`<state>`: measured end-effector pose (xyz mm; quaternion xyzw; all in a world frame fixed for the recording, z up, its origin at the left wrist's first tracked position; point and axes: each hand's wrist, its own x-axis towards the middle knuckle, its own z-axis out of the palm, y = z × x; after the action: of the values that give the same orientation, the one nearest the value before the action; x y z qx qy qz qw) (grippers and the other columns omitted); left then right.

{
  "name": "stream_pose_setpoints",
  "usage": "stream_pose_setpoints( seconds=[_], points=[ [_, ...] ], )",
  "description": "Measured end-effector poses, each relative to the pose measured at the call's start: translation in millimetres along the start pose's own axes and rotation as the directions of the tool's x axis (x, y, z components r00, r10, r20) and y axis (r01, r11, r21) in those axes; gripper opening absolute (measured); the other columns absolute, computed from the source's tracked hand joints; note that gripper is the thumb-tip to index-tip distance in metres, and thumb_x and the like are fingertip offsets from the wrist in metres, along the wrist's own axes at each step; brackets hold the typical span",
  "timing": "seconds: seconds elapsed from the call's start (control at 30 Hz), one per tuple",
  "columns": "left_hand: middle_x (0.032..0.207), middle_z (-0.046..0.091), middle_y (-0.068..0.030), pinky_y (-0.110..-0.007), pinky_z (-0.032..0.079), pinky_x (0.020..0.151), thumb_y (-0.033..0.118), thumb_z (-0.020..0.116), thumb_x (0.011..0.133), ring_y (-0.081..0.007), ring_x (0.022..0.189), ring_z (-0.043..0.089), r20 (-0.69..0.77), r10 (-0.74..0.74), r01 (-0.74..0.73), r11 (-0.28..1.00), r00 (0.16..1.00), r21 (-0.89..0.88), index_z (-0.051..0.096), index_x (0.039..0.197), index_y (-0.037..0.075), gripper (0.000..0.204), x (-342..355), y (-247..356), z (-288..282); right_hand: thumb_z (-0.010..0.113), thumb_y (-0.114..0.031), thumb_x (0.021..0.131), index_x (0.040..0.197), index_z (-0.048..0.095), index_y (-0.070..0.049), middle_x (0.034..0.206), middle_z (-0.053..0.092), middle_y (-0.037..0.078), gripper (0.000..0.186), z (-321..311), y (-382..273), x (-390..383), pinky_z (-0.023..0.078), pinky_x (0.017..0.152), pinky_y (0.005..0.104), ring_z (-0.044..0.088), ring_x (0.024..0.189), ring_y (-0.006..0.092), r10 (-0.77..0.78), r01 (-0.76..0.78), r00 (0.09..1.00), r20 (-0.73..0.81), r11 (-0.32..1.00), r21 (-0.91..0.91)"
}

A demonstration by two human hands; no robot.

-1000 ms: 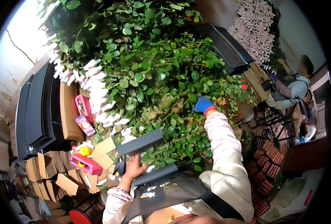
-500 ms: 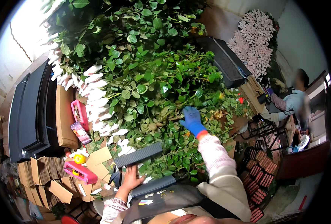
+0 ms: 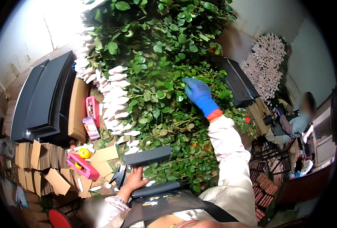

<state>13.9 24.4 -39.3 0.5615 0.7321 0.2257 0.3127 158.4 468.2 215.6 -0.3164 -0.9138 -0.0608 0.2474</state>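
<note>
A big heap of leafy green rose stems spreads before me, with white-sleeved bud ends along its left side. My right hand, in a blue glove with a red cuff, reaches out over the heap and touches the leaves. Its fingers look stretched out, thumb apart, though leaves partly cover the tips. My bare left hand rests close to my body, fingers spread, against the near edge of a dark grey ridged block. Nearer to me lies a second grey block. Black-handled scissors lie left of that hand.
To the left are pink tape dispensers, a phone, cardboard pieces and black panels. A black crate stands beyond the heap at right. Further right sits another person near white-sleeved bundles.
My right hand has moved farther away over the heap, up from the lower leaves. My left hand stays by the grey block. The whole view has shifted slightly.
</note>
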Motion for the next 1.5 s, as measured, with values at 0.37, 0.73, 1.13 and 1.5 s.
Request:
stream_pose_setpoints(
  seconds=[0.37,0.73,1.13,1.5],
  points=[
    [0.129,0.052,-0.0285,-0.049,0.041,0.106,0.041,0.077,0.077,-0.0463,0.123,0.047,-0.086,-0.005,0.003,1.0,0.996,-0.013,0.045,0.139,0.004,0.08,-2,-9,13,0.07,-0.009,0.069,0.111,0.071,-0.016,0.113,0.068,0.007,0.043,-25,-34,-7,0.043,0.104,0.0505,0.062,0.107,0.0316,-0.288,0.235,0.907,-0.307,0.952,-0.198],
    [0.119,0.053,-0.0293,-0.053,0.042,0.101,0.039,0.078,0.076,-0.0476,0.116,0.048,-0.13,0.06,-0.065,0.997,0.99,-0.036,0.049,0.127,0.001,0.07,0,-12,11,0.06,0.004,0.074,0.126,0.067,-0.012,0.128,0.064,0.011,0.054,-60,13,-101,0.041,0.109,0.0472,0.057,0.121,0.0358,-0.115,0.126,0.965,-0.237,0.991,0.032],
    [0.123,0.053,-0.0269,-0.051,0.04,0.104,0.028,0.08,0.069,-0.0461,0.12,0.046,-0.133,0.023,-0.039,0.992,0.991,-0.121,0.05,0.122,0.002,0.066,3,-11,19,0.072,-0.025,0.081,0.129,0.063,-0.021,0.11,0.069,0.014,0.049,29,-32,-281,0.051,0.093,0.0428,0.064,0.106,0.0351,-0.135,0.295,0.804,0.579,0.936,-0.192],
    [0.125,0.053,-0.0268,-0.051,0.038,0.108,0.033,0.08,0.075,-0.0443,0.124,0.046,-0.141,0.003,-0.026,0.987,0.99,-0.162,0.05,0.131,0.002,0.071,4,-8,16,0.068,-0.053,0.085,0.126,0.063,-0.023,0.098,0.073,0.016,0.051,73,-186,-245,0.055,0.08,0.0474,0.07,0.09,0.0364,-0.192,0.21,0.562,0.805,0.974,0.086]
  ],
)
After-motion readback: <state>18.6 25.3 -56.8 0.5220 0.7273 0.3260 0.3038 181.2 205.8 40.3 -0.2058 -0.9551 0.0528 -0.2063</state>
